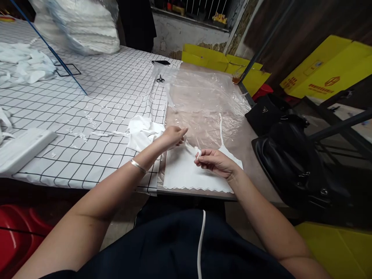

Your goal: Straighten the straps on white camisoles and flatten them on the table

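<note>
A white garment (186, 174) with a wavy lower hem and thin straps lies flat in front of me, partly over clear plastic film (203, 93). One strap stretches away from me on its right side. My right hand (216, 162) pinches the other white strap above the garment. My left hand (174, 136), wearing a silver bangle on the wrist, is closed near that strap's far end; what its fingertips hold is too small to make out. Just left of it, a crumpled pile of white cloth (141, 131) rests on the checked tablecloth (110, 97).
Small black scissors (160, 79) and a phone (161, 62) lie toward the back. A white box-like device (27, 149) sits at left, black bags (290, 155) at right. Wrapped white stacks (84, 27) stand at back left; yellow boxes (203, 57) are behind.
</note>
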{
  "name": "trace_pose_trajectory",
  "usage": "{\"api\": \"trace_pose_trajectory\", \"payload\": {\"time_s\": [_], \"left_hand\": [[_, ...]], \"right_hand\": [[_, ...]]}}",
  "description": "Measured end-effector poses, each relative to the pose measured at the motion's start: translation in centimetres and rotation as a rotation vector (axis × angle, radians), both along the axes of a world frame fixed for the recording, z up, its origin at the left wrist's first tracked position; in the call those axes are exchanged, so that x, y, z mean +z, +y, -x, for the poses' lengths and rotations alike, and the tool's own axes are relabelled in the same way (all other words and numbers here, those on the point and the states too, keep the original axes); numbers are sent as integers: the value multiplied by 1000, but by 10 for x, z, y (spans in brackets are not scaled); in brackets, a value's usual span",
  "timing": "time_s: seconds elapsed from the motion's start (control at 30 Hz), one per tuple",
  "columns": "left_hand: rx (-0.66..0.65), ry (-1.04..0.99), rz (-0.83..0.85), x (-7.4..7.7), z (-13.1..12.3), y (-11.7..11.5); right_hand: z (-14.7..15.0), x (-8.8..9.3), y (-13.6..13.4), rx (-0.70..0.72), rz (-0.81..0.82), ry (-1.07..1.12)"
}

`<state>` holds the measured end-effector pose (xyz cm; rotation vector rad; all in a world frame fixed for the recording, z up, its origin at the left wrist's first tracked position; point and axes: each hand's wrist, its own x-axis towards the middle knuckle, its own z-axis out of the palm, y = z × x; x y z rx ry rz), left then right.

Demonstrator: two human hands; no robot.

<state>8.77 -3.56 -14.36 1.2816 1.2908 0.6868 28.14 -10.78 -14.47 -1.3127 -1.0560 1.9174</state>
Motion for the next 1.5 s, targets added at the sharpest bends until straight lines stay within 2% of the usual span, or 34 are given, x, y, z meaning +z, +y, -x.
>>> {"api": "trace_pose_trajectory", "payload": {"time_s": [0.1,0.17,0.23,0.33,0.47,0.63,0.8,0.93,1.07,1.37,1.5], "left_hand": [[-116,537,-402,-9,8,-21],[-231,702,-519,-18,7,-36],[-296,763,-541,-27,4,-47],[-332,750,-487,-34,-2,-53],[-368,681,-448,-34,-7,-52],[-305,556,-422,-37,-12,-54],[-253,484,-404,-38,-13,-55],[-232,469,-367,-37,-12,-55],[-231,463,-350,-34,-12,-55],[-217,433,-352,-31,-11,-56],[-208,437,-357,-32,-12,-56]], "right_hand": [[-6,3,21,-183,-88,-2],[-9,3,34,-282,-175,-36],[-9,2,43,-321,-246,-90],[-6,-4,46,-303,-241,-121],[-4,-11,41,-269,-117,-76],[-6,-13,37,-226,-108,-72],[1,-16,29,-195,-238,-228],[13,-25,18,-168,-371,-342],[18,-33,12,-137,-431,-435],[16,-37,13,-201,-539,-458],[15,-40,14,-169,-587,-475]]}}
